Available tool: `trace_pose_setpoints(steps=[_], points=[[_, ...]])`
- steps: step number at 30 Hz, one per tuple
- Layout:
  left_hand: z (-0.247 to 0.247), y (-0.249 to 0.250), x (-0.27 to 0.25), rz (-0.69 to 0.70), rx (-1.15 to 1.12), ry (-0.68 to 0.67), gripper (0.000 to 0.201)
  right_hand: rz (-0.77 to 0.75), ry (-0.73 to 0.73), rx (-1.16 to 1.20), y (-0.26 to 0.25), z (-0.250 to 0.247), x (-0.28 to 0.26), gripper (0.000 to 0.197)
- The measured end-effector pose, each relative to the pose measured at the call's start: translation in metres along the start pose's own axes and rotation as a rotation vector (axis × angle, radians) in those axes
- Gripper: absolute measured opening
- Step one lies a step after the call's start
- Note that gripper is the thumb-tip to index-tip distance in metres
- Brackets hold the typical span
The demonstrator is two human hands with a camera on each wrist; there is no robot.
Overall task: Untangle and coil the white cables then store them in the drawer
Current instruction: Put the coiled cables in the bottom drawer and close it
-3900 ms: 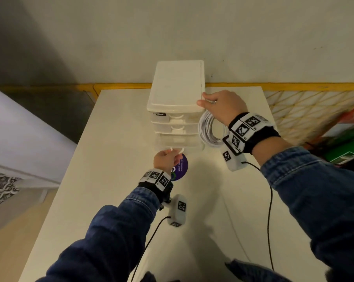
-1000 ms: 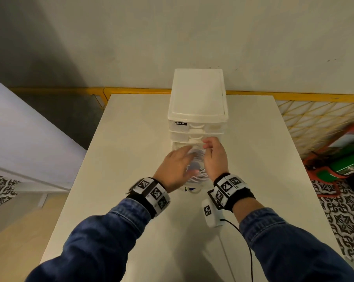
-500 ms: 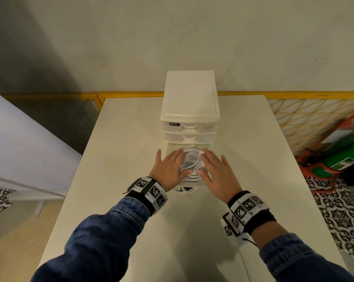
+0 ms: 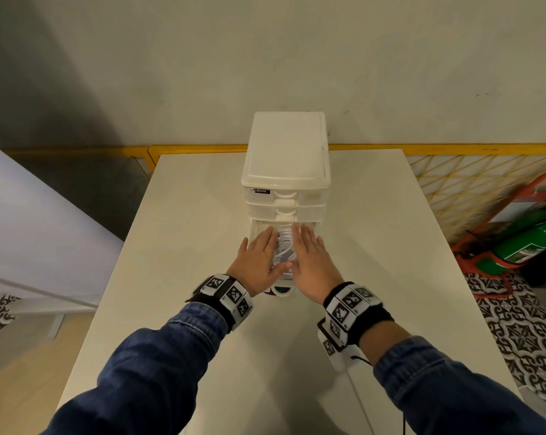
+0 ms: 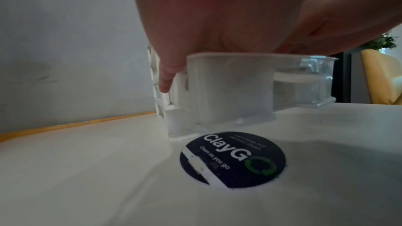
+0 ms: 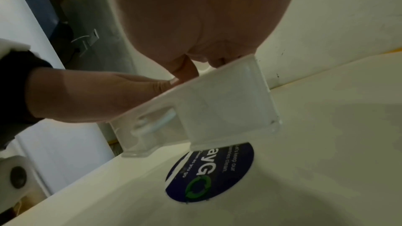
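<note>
At the middle of the white table (image 4: pixel 177 233), a small three-drawer plastic storage unit (image 4: pixel 285 152) stands with its bottom drawer (image 4: pixel 253 229) pulled out toward the person. Coiled white cables (image 4: pixel 284 246) lie inside this drawer, visible as a bundle of loops between the two hands. Left hand (image 4: pixel 257 262) and right hand (image 4: pixel 309 262) lie flat over the open drawer, palms down, fingers (image 4: pixel 267 238) straight and together; they press on the coil from either side and grip nothing. The wrist views show both palms resting on the drawer's translucent rim (image 5: pixel 261 56), the front handle (image 6: pixel 156 123) untouched.

Progress, judged from the layout: untangling and coiling appear finished, since no loose cable shows on the table, and the coil is already in the drawer. What seems left is to settle the loops below the rim and push the drawer shut; the springy coil could rise and catch on the drawer above.

Room for movement: the drawer front overhangs a round dark "ClayGo" sticker (image 5: pixel 232 159) on the table. Bare table lies on both sides of the unit and toward the person, well clear of the table edges. The two upper drawers (image 4: pixel 285 204) are closed. A yellow rail (image 4: pixel 422 147) runs behind the table, and a green cylinder (image 4: pixel 528 246) lies on the floor to the right, well apart.
</note>
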State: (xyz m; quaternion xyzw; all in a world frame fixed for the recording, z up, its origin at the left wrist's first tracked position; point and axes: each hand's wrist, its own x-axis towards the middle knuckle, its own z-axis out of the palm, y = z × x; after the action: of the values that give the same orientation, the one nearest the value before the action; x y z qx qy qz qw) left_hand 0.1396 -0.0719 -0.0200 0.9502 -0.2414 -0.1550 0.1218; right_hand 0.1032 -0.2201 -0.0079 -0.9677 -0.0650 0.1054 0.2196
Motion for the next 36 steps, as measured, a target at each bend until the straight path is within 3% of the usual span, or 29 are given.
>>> trace_pose_setpoints(steps=[7,13,18,22,25,27,29,31,33,36], points=[[-0.002,0.005,0.002,-0.062,0.028,-0.013,0.083,-0.034,0.065,-0.131,0.01,0.005,-0.013,0.057],[-0.003,0.006,0.002,-0.055,-0.037,-0.021,0.079,-0.094,0.068,-0.145,0.014,0.014,-0.02,0.076],[-0.005,0.0,0.001,-0.027,-0.091,-0.033,0.061,-0.109,-0.096,-0.286,0.017,-0.001,-0.002,0.122],[-0.009,-0.002,0.003,-0.011,-0.058,0.017,0.053,-0.12,-0.085,-0.34,0.018,0.003,-0.002,0.114],[-0.017,-0.008,0.004,0.045,-0.15,0.19,0.046,-0.132,-0.082,-0.37,0.018,0.006,-0.003,0.121],[-0.029,-0.01,0.003,0.132,-0.246,0.477,0.036,-0.13,-0.092,-0.376,0.018,0.005,-0.003,0.123],[-0.048,-0.01,0.001,0.059,-0.352,0.709,0.027,-0.127,-0.095,-0.387,0.017,0.004,-0.004,0.118],[-0.071,-0.012,0.007,-0.098,-0.488,0.824,0.026,-0.128,-0.1,-0.389,0.016,0.003,-0.005,0.117],[-0.095,-0.011,0.019,-0.231,-0.674,0.799,0.038,-0.132,-0.101,-0.397,0.016,0.003,-0.006,0.116],[-0.122,-0.009,0.043,-0.349,-0.844,0.476,0.065,-0.131,-0.104,-0.406,0.016,0.002,-0.006,0.116]])
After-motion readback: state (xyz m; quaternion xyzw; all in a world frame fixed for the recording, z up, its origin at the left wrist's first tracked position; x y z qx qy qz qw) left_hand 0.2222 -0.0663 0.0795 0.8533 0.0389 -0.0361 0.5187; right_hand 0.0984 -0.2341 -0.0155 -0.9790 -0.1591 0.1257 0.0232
